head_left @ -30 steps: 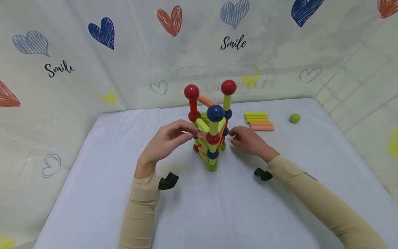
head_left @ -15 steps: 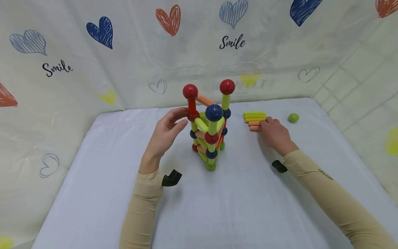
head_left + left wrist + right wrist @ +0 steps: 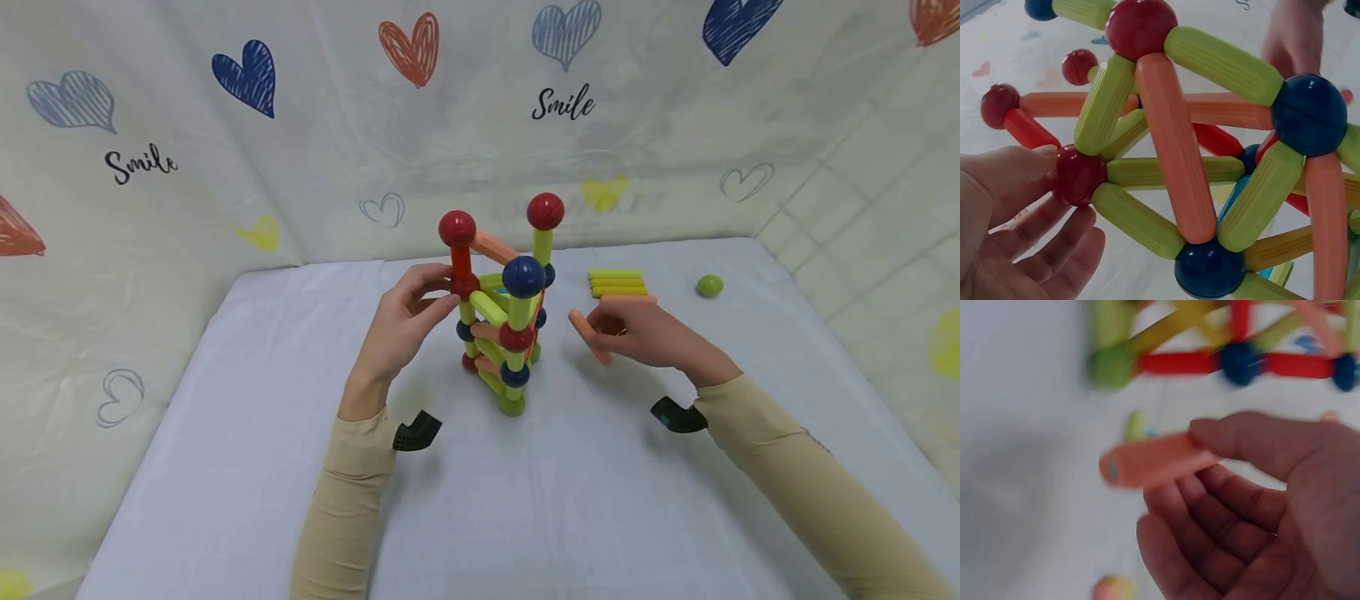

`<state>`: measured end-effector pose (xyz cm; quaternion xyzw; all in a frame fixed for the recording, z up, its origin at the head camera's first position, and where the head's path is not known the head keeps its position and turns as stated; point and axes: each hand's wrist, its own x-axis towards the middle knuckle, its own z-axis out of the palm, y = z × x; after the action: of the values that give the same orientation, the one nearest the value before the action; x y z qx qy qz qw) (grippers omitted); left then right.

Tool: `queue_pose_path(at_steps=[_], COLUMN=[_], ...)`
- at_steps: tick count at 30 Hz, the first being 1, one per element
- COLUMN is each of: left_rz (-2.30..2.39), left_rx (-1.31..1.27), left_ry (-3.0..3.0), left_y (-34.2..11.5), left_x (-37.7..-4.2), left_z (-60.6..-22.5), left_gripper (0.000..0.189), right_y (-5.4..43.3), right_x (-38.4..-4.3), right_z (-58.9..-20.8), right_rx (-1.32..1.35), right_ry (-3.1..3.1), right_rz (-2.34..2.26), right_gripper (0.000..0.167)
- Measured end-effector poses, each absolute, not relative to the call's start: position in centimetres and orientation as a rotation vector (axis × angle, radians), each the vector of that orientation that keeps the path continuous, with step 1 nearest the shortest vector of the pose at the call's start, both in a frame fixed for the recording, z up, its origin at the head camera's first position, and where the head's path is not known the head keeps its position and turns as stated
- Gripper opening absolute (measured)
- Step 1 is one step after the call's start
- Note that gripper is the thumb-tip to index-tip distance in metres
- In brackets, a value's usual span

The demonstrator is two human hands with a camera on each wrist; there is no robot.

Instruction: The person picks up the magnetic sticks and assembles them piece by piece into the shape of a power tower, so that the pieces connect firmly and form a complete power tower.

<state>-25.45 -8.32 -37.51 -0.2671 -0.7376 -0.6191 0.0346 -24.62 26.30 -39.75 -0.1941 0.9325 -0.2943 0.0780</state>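
Note:
A tall tower of magnetic rods and balls (image 3: 516, 337) stands mid-table, with two red balls and a blue ball at its top. On its left side my left hand (image 3: 397, 325) pinches a red ball (image 3: 1082, 175) between thumb and fingers, just below a short red rod (image 3: 461, 261). Right of the tower, my right hand (image 3: 637, 333) holds an orange magnetic rod (image 3: 1147, 461) between thumb and fingers. That rod's free end points toward the tower and away from the palm, with a small grey disc showing in its tip.
Several yellow-green rods (image 3: 617, 283) lie side by side behind my right hand, with another orange rod (image 3: 630, 299) in front of them. A green ball (image 3: 709, 286) sits farther right. White cloth (image 3: 225, 467) covers the table, and a heart-printed sheet (image 3: 315, 150) hangs behind.
My right hand has gone from the tower to the rods, picked up an orange rod and come partway back left. My left hand has risen to the upper red ball, and the tower tilts slightly.

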Motion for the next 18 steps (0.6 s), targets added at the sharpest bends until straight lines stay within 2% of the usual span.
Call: queue_pose_path(at_steps=[5,8,18], left_rz=[-1.908,-1.916,-1.945], left_rx=[-0.829,-0.818,-0.829], left_ry=[-2.263,-2.27,-2.271], left_y=[-8.5,-8.6,-8.5], left_x=[-25.3,-25.2,-25.0], left_z=[-37.5,-37.4,-37.3], left_gripper=[0.032,0.032,0.033], right_y=[24.6,23.5,20.3], right_x=[-22.2,-21.5,-22.0], right_z=[-34.6,-32.5,-31.0], right_rx=[-0.433,-0.439,-0.548], right_ry=[2.614,2.577,2.457], right_rz=[-1.235,-1.404,-1.665], right_gripper=[0.03,0.036,0.037])
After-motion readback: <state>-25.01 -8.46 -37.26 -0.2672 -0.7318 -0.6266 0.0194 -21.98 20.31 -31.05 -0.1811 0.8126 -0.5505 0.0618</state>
